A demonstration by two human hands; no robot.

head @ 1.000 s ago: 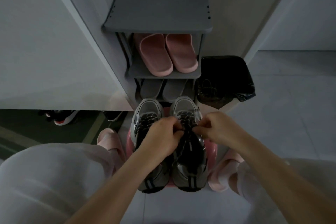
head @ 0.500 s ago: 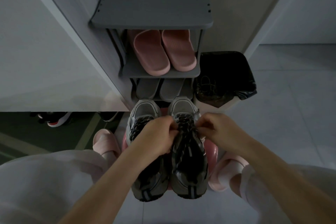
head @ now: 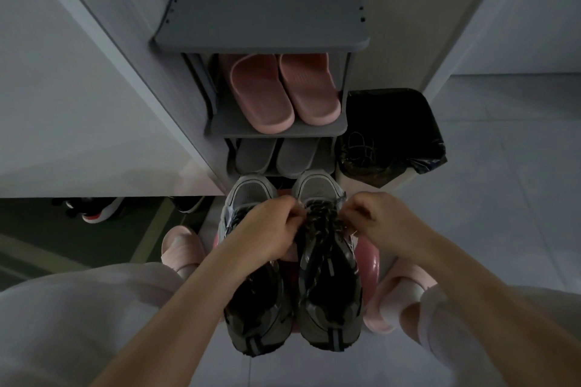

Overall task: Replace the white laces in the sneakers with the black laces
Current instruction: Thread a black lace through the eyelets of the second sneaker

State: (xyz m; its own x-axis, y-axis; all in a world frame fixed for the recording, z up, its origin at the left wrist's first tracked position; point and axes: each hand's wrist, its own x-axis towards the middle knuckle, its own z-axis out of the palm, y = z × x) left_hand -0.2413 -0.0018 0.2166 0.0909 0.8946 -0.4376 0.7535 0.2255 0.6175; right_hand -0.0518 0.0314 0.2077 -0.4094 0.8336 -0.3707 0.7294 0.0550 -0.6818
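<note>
Both sneakers stand side by side on a pink stool (head: 372, 262), toes pointing away from us, in front of the shoe rack (head: 261, 25). Work is on the right-side sneaker (head: 328, 295). The left hand (head: 270, 228) and right hand (head: 375, 218) sit on either side of its lacing near the toe end, fingers curled in. Each appears to pinch a strand of the black lace (head: 323, 225), though the fingertips are lost in the dim light. The left-side sneaker (head: 256, 302) shows dark lacing at its front, partly under the left wrist.

Judgement: the step in hand is threading or snugging the black lace through the front eyelets of the second shoe. We see no white lace on either shoe, so we put the task well past halfway.

The next move calls for even tension on both strands, then crossing them to the next eyelet pair toward the tongue without pushing the shoe off the stool.

Thin cords lie in the black-lined bin (head: 408, 122); we cannot tell what they are.
</note>
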